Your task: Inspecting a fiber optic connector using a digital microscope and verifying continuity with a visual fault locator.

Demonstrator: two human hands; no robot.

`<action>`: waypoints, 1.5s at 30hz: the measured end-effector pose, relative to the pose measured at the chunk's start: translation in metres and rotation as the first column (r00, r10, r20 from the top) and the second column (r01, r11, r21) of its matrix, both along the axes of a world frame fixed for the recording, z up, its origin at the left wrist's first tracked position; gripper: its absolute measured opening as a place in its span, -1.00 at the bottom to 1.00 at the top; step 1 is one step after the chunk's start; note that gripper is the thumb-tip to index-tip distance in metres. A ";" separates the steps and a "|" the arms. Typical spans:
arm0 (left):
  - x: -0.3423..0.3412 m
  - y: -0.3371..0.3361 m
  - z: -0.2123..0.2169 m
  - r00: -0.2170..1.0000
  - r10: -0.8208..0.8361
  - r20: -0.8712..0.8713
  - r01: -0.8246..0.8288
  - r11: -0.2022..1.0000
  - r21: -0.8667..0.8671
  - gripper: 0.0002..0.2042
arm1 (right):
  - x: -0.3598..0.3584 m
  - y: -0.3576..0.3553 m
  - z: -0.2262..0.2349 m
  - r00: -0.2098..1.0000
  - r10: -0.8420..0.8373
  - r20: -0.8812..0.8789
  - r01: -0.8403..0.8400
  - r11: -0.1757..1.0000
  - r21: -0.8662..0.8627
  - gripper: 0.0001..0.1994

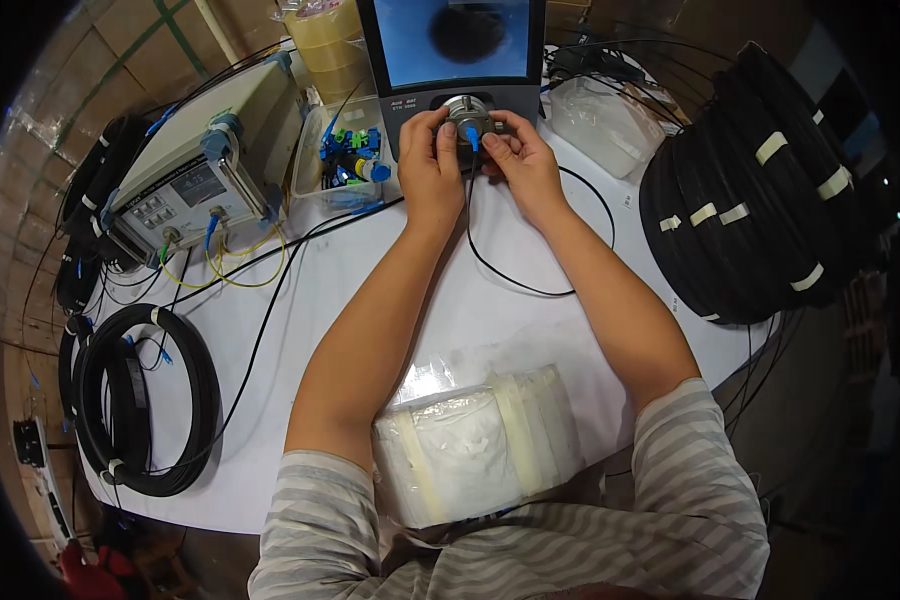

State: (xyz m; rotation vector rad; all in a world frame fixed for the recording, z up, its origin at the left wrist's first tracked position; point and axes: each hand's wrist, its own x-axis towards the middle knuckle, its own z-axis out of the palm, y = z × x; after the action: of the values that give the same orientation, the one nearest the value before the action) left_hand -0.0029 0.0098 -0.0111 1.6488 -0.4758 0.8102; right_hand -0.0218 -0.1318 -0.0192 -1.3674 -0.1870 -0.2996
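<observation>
Pinching a blue connector (473,138) w/ both hands at the round metal port (465,108) of the inspection scope (457,60), far centre of white table (270,330). Left hand (432,165) fingers are closing beside port; right hand (523,160) fingertips are clamping connector; black cable (510,275) is looping down btwn forearms.

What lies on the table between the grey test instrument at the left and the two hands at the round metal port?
In the head view, a clear plastic box of blue and green connectors lies between the grey instrument and the left hand; the right hand is beyond.
</observation>
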 end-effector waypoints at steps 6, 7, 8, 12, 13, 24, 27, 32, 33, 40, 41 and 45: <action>-0.002 0.001 0.004 1.000 -0.019 0.013 0.019 1.000 0.006 -0.76 | -0.001 0.001 0.000 1.000 0.007 -0.013 -0.007 1.000 -0.004 -0.57; -0.002 0.001 0.005 1.000 -0.023 0.003 0.023 1.000 0.012 -0.75 | -0.001 0.000 0.000 1.000 0.014 -0.008 -0.014 1.000 -0.002 -0.58; -0.002 0.002 0.005 1.000 -0.022 0.003 0.022 1.000 0.012 -0.75 | -0.001 0.001 0.000 1.000 0.022 -0.004 -0.022 1.000 0.000 -0.60; -0.001 0.003 0.006 0.999 -0.028 0.026 0.028 0.999 0.027 -0.76 | 0.000 0.003 -0.002 1.000 0.001 0.015 -0.001 1.000 -0.013 -0.58; -0.001 0.003 0.006 0.999 -0.034 0.029 0.033 0.999 0.031 -0.76 | 0.000 0.004 -0.002 0.999 0.005 0.045 -0.004 1.000 -0.014 -0.57; 0.000 0.002 0.005 0.994 -0.094 -0.050 0.093 0.995 -0.031 -0.77 | 0.000 0.003 -0.002 0.999 0.014 0.038 -0.013 1.000 -0.012 -0.54; 0.000 0.001 0.005 0.993 -0.092 -0.072 0.089 0.995 -0.045 -0.77 | 0.001 0.001 -0.003 0.999 0.019 0.043 -0.019 1.000 -0.010 -0.54; 0.004 0.002 0.000 0.996 -0.056 -0.073 0.052 0.997 -0.061 -0.79 | -0.001 0.001 -0.001 0.999 0.042 0.019 -0.041 0.999 -0.032 -0.53; 0.004 0.001 0.000 0.998 -0.039 -0.052 0.036 0.998 -0.056 -0.79 | -0.001 0.000 -0.001 0.999 0.041 0.018 -0.041 0.999 -0.033 -0.53; 0.002 0.002 0.000 0.995 -0.018 -0.099 0.009 0.996 -0.088 -0.80 | -0.001 -0.002 0.004 0.991 0.137 -0.005 -0.137 0.991 -0.005 -0.46; 0.001 0.002 0.001 0.995 -0.017 -0.099 0.008 0.996 -0.088 -0.80 | -0.002 -0.002 0.004 0.990 0.142 -0.015 -0.142 0.990 -0.006 -0.45; 0.000 0.001 0.002 0.998 0.026 -0.058 -0.027 0.999 -0.023 -0.80 | -0.001 -0.004 0.002 0.992 0.126 -0.013 -0.127 0.991 -0.043 -0.43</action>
State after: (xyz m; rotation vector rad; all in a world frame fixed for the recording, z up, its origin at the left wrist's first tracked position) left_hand -0.0034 0.0106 -0.0087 1.6554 -0.4032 0.7823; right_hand -0.0233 -0.1355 -0.0170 -1.3935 -0.2720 -0.1830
